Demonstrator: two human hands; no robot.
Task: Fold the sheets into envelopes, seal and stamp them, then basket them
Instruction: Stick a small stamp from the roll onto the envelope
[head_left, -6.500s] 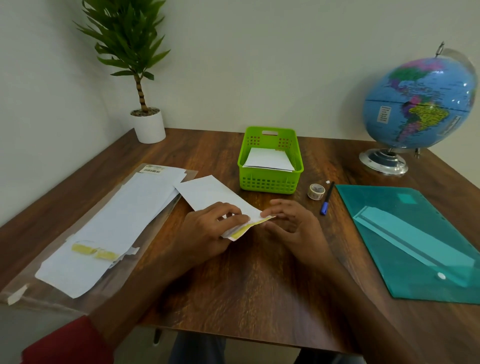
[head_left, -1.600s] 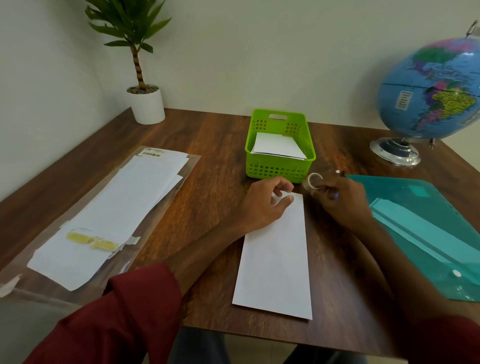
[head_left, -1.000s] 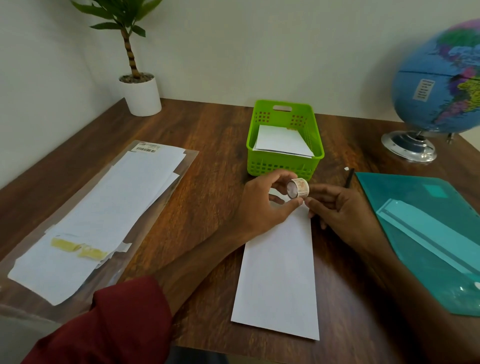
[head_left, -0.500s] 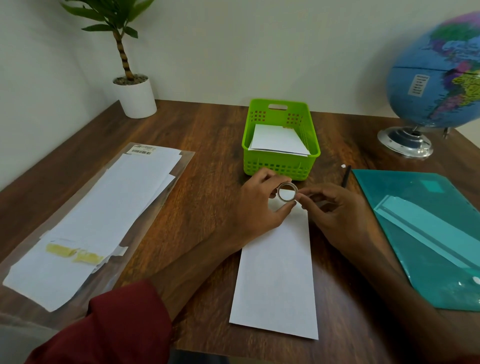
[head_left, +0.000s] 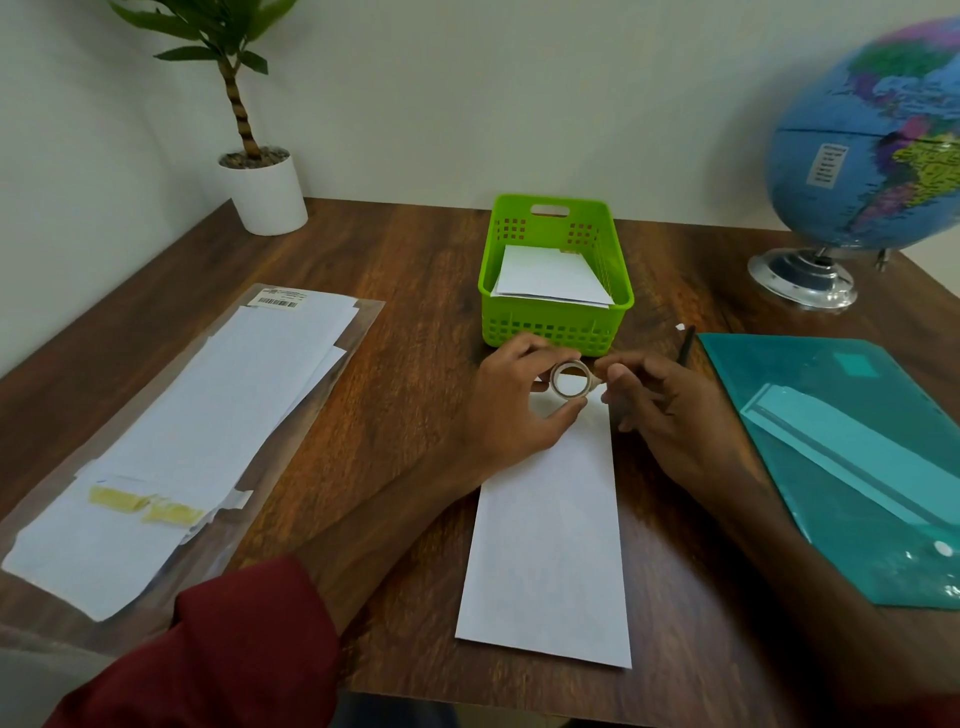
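A small stamp roll (head_left: 570, 380) is held in the grip of the left hand (head_left: 511, 402), pinched between thumb and fingers, while the right hand (head_left: 670, 413) meets its edge with curled fingertips; whether it pinches cannot be told. The roll is poised above the far end of a white envelope (head_left: 548, 540) lying flat on the tabletop (head_left: 415, 270), just before the green basket (head_left: 556, 317). The roll is judged light and stiff, best held by its rim.
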